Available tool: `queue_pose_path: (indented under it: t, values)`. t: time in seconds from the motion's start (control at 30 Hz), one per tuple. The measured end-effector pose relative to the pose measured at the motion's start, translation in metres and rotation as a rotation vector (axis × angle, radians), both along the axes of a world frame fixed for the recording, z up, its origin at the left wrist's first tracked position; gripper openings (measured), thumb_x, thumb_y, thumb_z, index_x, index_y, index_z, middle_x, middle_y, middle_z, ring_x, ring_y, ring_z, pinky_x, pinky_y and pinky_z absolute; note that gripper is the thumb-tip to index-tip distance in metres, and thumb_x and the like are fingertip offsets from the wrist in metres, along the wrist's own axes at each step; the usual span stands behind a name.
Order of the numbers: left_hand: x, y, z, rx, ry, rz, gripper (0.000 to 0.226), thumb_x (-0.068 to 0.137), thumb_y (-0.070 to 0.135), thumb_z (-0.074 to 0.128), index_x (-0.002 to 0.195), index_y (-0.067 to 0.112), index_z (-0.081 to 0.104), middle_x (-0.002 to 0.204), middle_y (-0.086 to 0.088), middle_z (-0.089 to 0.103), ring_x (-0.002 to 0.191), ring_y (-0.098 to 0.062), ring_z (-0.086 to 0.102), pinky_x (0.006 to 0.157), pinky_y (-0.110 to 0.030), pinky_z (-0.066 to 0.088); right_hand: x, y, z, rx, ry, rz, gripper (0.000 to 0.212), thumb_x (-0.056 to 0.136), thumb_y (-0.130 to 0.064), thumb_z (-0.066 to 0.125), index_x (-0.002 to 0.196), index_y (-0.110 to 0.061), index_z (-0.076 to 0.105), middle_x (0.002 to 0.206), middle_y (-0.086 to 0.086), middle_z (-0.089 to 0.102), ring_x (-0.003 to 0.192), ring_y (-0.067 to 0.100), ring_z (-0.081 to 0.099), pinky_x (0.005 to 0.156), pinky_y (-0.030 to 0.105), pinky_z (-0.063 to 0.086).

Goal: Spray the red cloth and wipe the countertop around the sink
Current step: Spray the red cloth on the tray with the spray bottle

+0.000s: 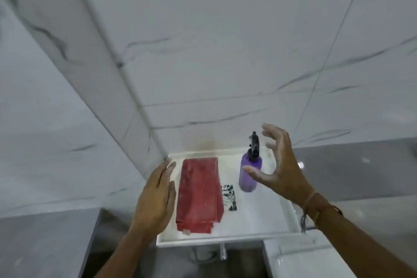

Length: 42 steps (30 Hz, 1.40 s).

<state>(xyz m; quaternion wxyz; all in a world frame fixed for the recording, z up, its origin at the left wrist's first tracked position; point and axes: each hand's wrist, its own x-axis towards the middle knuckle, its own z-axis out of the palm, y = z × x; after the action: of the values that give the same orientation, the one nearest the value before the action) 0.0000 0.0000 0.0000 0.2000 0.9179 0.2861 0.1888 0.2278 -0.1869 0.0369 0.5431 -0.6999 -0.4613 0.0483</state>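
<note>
A folded red cloth (199, 194) lies flat on the left part of a white countertop (255, 214). A purple spray bottle (250, 174) with a black trigger head stands upright to the right of the cloth. My left hand (155, 198) hovers flat just left of the cloth, fingers together, holding nothing. My right hand (279, 165) is beside the bottle on its right, fingers spread and curled, thumb in front of the bottle body, not closed on it. The sink is not in view.
A small black-and-white patterned card (229, 197) lies between cloth and bottle. Marble-look tiled walls (203, 52) rise behind and to the left, meeting in a corner. A chrome pipe (223, 253) shows under the counter. A white fixture (300, 262) sits at lower right.
</note>
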Motion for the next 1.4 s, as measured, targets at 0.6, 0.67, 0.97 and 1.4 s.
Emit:
queue_pose_path:
  t: [0.6, 0.67, 0.97, 1.4]
  values:
    - [-0.013, 0.012, -0.098, -0.212, 0.273, -0.032, 0.078, 0.087, 0.064, 0.001, 0.147, 0.016, -0.014, 0.157, 0.002, -0.022, 0.145, -0.011, -0.019, 0.122, -0.033, 0.001, 0.007, 0.066, -0.060, 0.103, 0.025, -0.188, 0.077, 0.069, 0.005, 0.073, 0.137, -0.004, 0.038, 0.140, 0.004, 0.048, 0.101, 0.021, 0.062, 0.090, 0.009, 0.045]
    - [-0.011, 0.012, -0.100, -0.217, 0.253, -0.026, 0.080, 0.085, 0.067, -0.001, 0.147, 0.017, -0.013, 0.157, 0.004, -0.022, 0.144, -0.007, -0.020, 0.121, -0.031, 0.000, 0.005, 0.071, -0.056, 0.091, 0.005, -0.264, 0.066, 0.069, 0.004, 0.070, 0.130, -0.001, 0.046, 0.132, 0.007, 0.056, 0.101, 0.022, 0.063, 0.092, 0.011, 0.044]
    - [-0.012, 0.013, -0.102, -0.197, 0.242, -0.025, 0.064, 0.095, 0.050, 0.011, 0.146, 0.020, -0.015, 0.156, 0.004, -0.024, 0.145, -0.009, -0.020, 0.122, -0.032, 0.003, -0.047, 0.041, -0.008, 0.006, 0.048, -0.147, 0.038, 0.069, -0.003, 0.069, 0.105, -0.003, 0.058, 0.102, 0.002, 0.065, 0.076, 0.007, 0.062, 0.082, 0.002, 0.043]
    - [-0.011, 0.010, -0.096, -0.192, 0.178, -0.060, 0.062, 0.101, 0.023, 0.031, 0.144, 0.015, -0.013, 0.155, -0.002, -0.019, 0.147, -0.016, -0.014, 0.121, -0.028, -0.002, -0.124, 0.032, -0.051, -0.392, 0.608, -0.015, 0.031, 0.071, -0.016, 0.080, 0.094, -0.028, 0.063, 0.089, -0.018, 0.068, 0.083, -0.014, 0.062, 0.065, -0.004, 0.042]
